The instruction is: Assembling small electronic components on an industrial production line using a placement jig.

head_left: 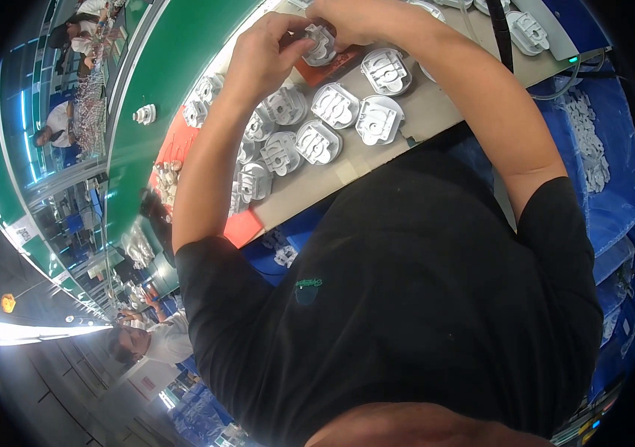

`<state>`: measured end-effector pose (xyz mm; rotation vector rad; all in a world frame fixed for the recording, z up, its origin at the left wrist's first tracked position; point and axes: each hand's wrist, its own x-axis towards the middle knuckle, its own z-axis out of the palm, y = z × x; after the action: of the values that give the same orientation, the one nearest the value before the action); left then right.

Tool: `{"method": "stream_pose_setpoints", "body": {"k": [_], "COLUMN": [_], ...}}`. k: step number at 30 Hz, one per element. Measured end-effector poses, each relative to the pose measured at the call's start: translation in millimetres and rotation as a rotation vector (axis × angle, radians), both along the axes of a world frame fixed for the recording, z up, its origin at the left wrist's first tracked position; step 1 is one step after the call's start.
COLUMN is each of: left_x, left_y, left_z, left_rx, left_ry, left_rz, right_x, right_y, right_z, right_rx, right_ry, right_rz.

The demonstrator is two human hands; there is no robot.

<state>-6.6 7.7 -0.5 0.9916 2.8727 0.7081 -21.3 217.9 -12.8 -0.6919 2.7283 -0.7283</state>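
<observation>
At the far edge of the worktable, my left hand (267, 54) pinches a small white plastic housing (320, 46) between thumb and fingers. My right hand (345, 19) is closed against the same housing from the other side, its fingertips partly hidden. Just beneath the housing is an orange-red block (330, 67). Several more rounded white plastic housings lie nearer to me, between my forearms, one of them close to the block (386, 71) and another by the table's near edge (378, 121).
A red mat (243, 228) with small pale parts lies left of my left forearm. Beyond it runs a green conveyor belt (135, 141) carrying one white piece (144, 114). Blue bins (615, 201) with white parts stand at right. Other people sit along the line at left.
</observation>
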Motion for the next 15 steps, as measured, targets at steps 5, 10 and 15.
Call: {"method": "stream_pose_setpoints", "body": {"k": [5, 10, 15], "left_x": [9, 13, 12], "left_y": [0, 9, 7], "left_z": [0, 6, 7], "left_rx": [0.034, -0.070, -0.080], "left_ry": [-0.021, 0.046, 0.054], "left_rz": [0.128, 0.149, 0.102], "right_x": [14, 16, 0], "right_y": [1, 2, -4], "right_z": [-10, -4, 3], "right_rx": [-0.051, -0.058, 0.024], "right_ry": [0.220, 0.380, 0.007], "right_rz": [0.029, 0.011, 0.035]}}
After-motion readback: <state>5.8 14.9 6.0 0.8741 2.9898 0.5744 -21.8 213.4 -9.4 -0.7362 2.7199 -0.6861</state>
